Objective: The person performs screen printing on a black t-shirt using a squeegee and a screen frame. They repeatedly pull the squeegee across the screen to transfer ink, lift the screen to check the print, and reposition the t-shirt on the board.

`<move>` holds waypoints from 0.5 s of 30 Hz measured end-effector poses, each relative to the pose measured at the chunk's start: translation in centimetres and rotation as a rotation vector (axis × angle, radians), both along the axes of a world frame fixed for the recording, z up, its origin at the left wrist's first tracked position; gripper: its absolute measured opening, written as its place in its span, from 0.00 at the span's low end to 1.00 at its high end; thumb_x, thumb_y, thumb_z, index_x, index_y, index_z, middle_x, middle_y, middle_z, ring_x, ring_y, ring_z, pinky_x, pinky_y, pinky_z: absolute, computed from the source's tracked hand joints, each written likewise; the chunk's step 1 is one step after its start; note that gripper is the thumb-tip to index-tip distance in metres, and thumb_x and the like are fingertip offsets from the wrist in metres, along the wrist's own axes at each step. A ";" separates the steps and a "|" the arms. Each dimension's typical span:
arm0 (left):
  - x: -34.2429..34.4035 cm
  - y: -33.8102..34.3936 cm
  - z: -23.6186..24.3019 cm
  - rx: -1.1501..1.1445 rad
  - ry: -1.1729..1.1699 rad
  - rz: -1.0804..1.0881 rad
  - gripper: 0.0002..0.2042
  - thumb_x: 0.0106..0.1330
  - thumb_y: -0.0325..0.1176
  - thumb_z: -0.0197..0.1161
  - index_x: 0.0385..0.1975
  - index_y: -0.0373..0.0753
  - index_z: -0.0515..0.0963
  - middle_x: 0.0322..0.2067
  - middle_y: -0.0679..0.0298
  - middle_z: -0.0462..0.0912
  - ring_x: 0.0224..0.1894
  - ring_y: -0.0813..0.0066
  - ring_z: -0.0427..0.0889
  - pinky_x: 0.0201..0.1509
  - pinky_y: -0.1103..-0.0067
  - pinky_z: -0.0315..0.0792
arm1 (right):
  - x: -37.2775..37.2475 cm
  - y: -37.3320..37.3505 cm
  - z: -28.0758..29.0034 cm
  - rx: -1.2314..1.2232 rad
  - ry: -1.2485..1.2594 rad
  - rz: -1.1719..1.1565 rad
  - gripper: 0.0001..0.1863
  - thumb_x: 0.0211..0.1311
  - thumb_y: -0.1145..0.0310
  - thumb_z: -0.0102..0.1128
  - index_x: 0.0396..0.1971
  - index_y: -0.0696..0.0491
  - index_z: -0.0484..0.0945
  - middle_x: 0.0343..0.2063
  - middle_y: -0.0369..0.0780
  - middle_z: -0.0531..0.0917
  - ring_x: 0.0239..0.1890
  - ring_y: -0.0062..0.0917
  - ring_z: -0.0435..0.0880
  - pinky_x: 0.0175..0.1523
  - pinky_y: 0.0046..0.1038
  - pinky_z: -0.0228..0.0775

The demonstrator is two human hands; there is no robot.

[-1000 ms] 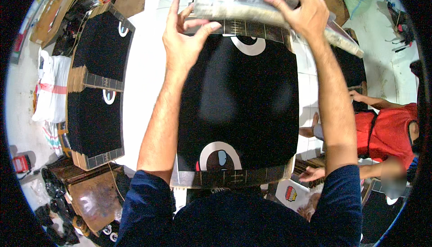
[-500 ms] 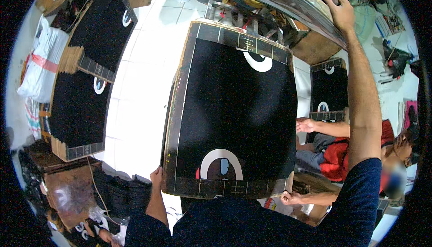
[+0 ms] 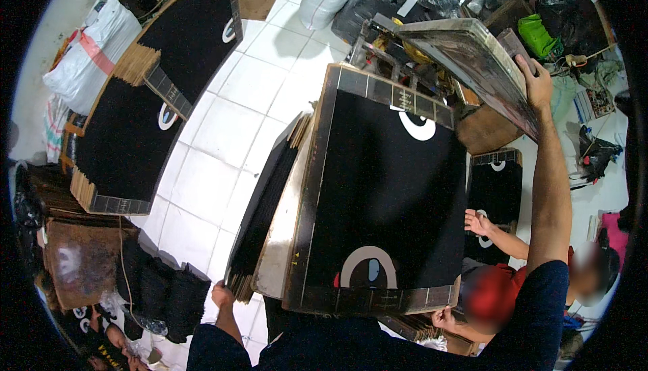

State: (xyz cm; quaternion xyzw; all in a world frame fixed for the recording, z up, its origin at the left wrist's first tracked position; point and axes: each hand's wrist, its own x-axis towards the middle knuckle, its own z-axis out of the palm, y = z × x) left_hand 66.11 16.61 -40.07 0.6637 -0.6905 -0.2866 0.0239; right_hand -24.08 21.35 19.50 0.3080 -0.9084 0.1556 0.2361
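Note:
My right hand (image 3: 533, 81) grips a darker bar along the outer edge of a tilted screen frame (image 3: 466, 60), raised at the upper right. My left hand (image 3: 223, 295), low at left, holds the near end of a stack of black panels on boards (image 3: 260, 205). Beside that stack lies the central dark board (image 3: 368, 300) carrying black fabric (image 3: 385, 189), printed with pale eye shapes at both ends. A pale strip of board shows between the stack and the central board.
Stacked printed panels (image 3: 182, 40) and white sacks (image 3: 84, 74) line the left. A co-worker in red (image 3: 489, 293) crouches at right, hands at the central board's edge, near another printed panel (image 3: 495, 182). Bagged clutter (image 3: 378, 0) fills the back; white floor tiles (image 3: 236, 74) show between.
The screen frame has swung up to the right in my right hand. My left hand has left it and moved down to the lower left, onto the panel stack. The view has shifted.

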 end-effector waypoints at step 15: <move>-25.8 -20.5 21.0 -0.382 0.845 0.000 0.12 0.70 0.28 0.68 0.49 0.27 0.85 0.39 0.51 0.90 0.41 0.72 0.87 0.47 0.76 0.80 | 4.3 -1.4 1.8 0.063 -0.033 0.019 0.45 0.51 0.21 0.59 0.48 0.49 0.88 0.44 0.50 0.89 0.49 0.45 0.87 0.55 0.41 0.76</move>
